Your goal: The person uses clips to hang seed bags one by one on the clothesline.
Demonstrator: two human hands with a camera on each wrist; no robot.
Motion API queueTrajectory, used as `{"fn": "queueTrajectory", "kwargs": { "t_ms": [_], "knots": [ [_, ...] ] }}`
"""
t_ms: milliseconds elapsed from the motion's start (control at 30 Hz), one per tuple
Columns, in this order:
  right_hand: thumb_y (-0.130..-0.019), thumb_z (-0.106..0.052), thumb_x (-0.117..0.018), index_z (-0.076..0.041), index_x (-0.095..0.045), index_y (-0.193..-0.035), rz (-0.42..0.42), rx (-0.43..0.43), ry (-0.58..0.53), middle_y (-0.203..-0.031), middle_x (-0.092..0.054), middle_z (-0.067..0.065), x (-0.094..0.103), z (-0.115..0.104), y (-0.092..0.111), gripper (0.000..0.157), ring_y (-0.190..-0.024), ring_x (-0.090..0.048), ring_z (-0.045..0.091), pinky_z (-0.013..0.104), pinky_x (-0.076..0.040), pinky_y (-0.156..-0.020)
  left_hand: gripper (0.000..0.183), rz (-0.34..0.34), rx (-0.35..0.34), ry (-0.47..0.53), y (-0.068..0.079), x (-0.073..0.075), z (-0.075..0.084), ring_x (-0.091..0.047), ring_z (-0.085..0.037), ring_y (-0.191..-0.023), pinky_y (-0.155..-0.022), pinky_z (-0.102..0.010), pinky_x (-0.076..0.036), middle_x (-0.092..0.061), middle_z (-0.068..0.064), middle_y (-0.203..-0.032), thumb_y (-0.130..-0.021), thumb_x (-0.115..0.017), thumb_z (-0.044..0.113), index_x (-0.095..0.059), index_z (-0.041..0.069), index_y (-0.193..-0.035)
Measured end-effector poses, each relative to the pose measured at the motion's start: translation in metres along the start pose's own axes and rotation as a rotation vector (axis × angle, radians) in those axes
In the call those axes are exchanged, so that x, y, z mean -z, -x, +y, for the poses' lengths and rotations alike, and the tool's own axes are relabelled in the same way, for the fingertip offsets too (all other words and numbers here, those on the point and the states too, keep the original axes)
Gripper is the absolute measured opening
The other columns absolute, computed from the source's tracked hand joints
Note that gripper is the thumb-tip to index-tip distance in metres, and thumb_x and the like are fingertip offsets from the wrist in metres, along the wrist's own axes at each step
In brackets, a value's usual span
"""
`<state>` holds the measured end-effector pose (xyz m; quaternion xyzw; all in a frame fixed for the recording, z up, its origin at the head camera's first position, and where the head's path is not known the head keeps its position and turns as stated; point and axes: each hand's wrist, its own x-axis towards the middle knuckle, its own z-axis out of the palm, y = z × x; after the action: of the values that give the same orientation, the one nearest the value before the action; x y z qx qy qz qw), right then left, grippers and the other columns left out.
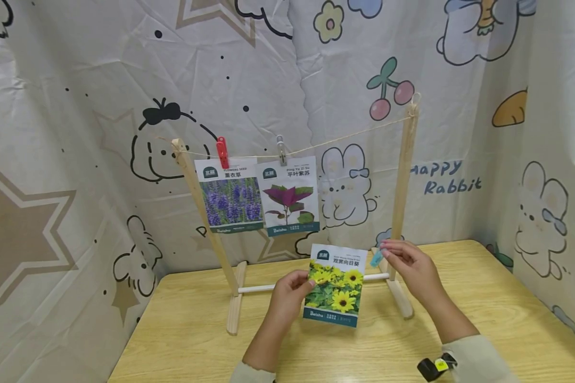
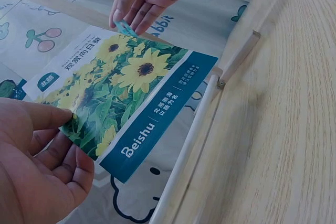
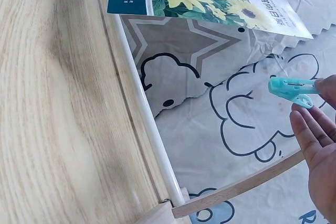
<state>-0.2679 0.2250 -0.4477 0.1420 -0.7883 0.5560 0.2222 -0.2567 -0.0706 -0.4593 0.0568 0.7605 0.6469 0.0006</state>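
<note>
My left hand point(image 1: 289, 296) pinches the left edge of a sunflower seed packet point(image 1: 336, 287), which is held upright in front of the wooden rack. In the left wrist view the thumb lies on the packet's point(image 2: 123, 87) printed front, with the fingers behind. To the right, my right hand point(image 1: 412, 268) pinches a teal clothespin point(image 3: 291, 90) between thumb and fingertips, its nose pointing toward the packet. Up on the string point(image 1: 350, 142), a red clothespin point(image 1: 222, 152) holds a lavender packet point(image 1: 232, 202) and a grey clothespin point(image 1: 281, 150) holds a purple-leaf packet point(image 1: 289, 205).
The rack's left post point(image 1: 206, 223) and right post point(image 1: 404, 197) stand on wooden feet, joined low down by a white rod point(image 1: 256, 289). Beneath is a wood-grain table point(image 1: 182, 335). A patterned curtain point(image 1: 249, 69) hangs behind and at both sides.
</note>
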Motion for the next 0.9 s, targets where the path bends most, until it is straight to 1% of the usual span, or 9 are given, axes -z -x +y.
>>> {"fn": "queueTrajectory", "kwargs": {
  "t_ms": [100, 300, 467, 533, 733, 900],
  "knots": [
    [-0.102, -0.019, -0.062, -0.001, -0.066, -0.124, -0.003, 0.004, 0.011, -0.129, -0.064, 0.014, 0.002, -0.001, -0.001, 0.029, -0.106, -0.06, -0.012, 0.006, -0.046, -0.094, 0.018, -0.001, 0.004, -0.002, 0.0, 0.0, 0.001, -0.059, -0.013, -0.091, -0.082, -0.028, -0.051, -0.067, -0.006, -0.098, -0.096, -0.069, 0.019, -0.072, 0.006, -0.108],
    [-0.101, -0.02, -0.063, -0.002, -0.066, -0.125, -0.009, 0.024, 0.025, -0.126, -0.065, 0.009, 0.005, -0.005, -0.004, 0.03, -0.105, -0.061, -0.012, 0.005, -0.046, -0.094, 0.021, -0.007, -0.023, -0.003, 0.0, 0.001, 0.003, -0.06, -0.013, -0.091, -0.083, -0.029, -0.053, -0.068, -0.01, -0.101, -0.096, -0.069, 0.018, -0.071, 0.003, -0.11],
    [-0.101, -0.018, -0.062, 0.001, -0.065, -0.126, -0.018, 0.039, 0.019, -0.121, -0.066, -0.005, 0.007, -0.007, -0.007, 0.031, -0.105, -0.061, -0.011, 0.006, -0.047, -0.093, 0.021, -0.007, -0.017, 0.009, 0.0, 0.001, 0.005, -0.061, -0.013, -0.093, -0.086, -0.031, -0.054, -0.069, -0.011, -0.104, -0.097, -0.068, 0.018, -0.071, 0.003, -0.112],
    [-0.101, -0.018, -0.062, 0.002, -0.065, -0.126, -0.019, 0.04, 0.016, -0.121, -0.065, -0.007, 0.008, -0.008, -0.008, 0.032, -0.105, -0.061, -0.011, 0.006, -0.047, -0.093, 0.022, -0.009, -0.012, 0.01, 0.0, 0.002, 0.006, -0.061, -0.013, -0.094, -0.087, -0.031, -0.054, -0.069, -0.011, -0.106, -0.097, -0.068, 0.018, -0.07, 0.004, -0.114],
    [-0.102, -0.019, -0.062, 0.0, -0.066, -0.125, -0.018, 0.048, 0.055, -0.126, -0.065, 0.01, 0.01, -0.014, -0.011, 0.03, -0.107, -0.059, -0.012, 0.005, -0.047, -0.092, 0.023, -0.01, -0.025, 0.027, 0.0, 0.002, 0.009, -0.06, -0.013, -0.093, -0.086, -0.03, -0.053, -0.07, -0.014, -0.108, -0.097, -0.068, 0.019, -0.071, 0.004, -0.114],
    [-0.102, -0.019, -0.061, -0.003, -0.068, -0.124, -0.016, 0.067, 0.089, -0.128, -0.063, 0.014, 0.014, -0.02, -0.014, 0.028, -0.111, -0.055, -0.014, 0.004, -0.046, -0.091, 0.025, -0.009, -0.031, 0.03, 0.001, 0.002, 0.014, -0.06, -0.012, -0.094, -0.087, -0.031, -0.054, -0.069, -0.014, -0.109, -0.097, -0.067, 0.019, -0.069, 0.003, -0.116]
  ]
}}
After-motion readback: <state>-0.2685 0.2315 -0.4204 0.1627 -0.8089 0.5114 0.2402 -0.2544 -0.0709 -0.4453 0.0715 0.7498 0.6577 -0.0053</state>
